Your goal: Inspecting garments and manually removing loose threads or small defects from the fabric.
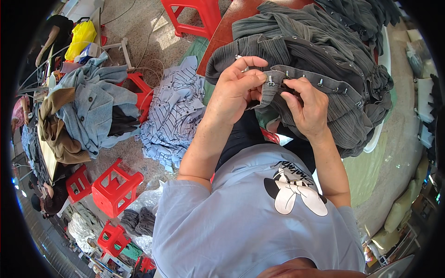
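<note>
Pinching a ribbed dark-grey, metal-clasped garment (308, 55), left hand (235, 88) presses thumb to fingers, right hand (309, 104) slightly parted, hold unclear, by reddish table (242, 11)'s near-left corner; red stools (105, 199) dot floor (132, 19).

A head-worn fisheye view looks steeply down at the hands (307, 107) from close above.

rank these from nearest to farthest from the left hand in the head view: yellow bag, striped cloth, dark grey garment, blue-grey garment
1. Dark grey garment: pinched by the left hand.
2. Striped cloth: to the hand's left.
3. Blue-grey garment: farther left, beyond the striped cloth.
4. Yellow bag: at the upper left.
</note>
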Action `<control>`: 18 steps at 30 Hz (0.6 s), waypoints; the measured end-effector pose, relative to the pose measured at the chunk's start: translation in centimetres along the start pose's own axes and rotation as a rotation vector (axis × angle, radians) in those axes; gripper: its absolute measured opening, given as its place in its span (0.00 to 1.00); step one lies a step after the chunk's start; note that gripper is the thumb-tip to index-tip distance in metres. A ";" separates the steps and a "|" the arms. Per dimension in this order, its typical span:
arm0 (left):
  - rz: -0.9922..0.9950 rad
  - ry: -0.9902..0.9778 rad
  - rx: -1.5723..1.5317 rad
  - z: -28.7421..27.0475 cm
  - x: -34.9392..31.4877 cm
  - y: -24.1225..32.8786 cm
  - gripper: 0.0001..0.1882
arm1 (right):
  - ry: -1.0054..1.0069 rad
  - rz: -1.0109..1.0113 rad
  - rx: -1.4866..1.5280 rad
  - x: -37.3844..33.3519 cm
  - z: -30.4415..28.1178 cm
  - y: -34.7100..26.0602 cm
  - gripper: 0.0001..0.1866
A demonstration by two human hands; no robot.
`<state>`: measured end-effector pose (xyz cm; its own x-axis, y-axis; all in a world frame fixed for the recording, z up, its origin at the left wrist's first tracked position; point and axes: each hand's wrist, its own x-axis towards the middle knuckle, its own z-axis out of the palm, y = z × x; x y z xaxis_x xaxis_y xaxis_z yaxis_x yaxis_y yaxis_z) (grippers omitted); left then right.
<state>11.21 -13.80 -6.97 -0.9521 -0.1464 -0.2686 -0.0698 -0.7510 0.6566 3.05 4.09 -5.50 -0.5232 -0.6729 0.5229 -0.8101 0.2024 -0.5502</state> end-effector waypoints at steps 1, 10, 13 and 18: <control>0.000 0.001 0.000 0.0 0.0 -0.1 0.14 | -0.003 -0.001 -0.001 0.0 0.0 -0.1 0.15; 0.014 -0.007 -0.010 0.1 0.0 -0.2 0.14 | 0.005 -0.032 -0.016 0.2 0.3 -0.3 0.15; 0.015 -0.012 -0.002 0.2 -0.1 -0.2 0.14 | 0.019 -0.038 -0.019 0.3 0.6 -0.2 0.15; 0.024 -0.025 -0.003 0.1 -0.2 -0.2 0.14 | 0.017 -0.061 -0.023 0.3 0.7 0.0 0.13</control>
<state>11.38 -13.51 -6.97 -0.9605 -0.1485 -0.2354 -0.0461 -0.7492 0.6607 3.12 3.42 -5.79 -0.4769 -0.6724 0.5661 -0.8463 0.1774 -0.5023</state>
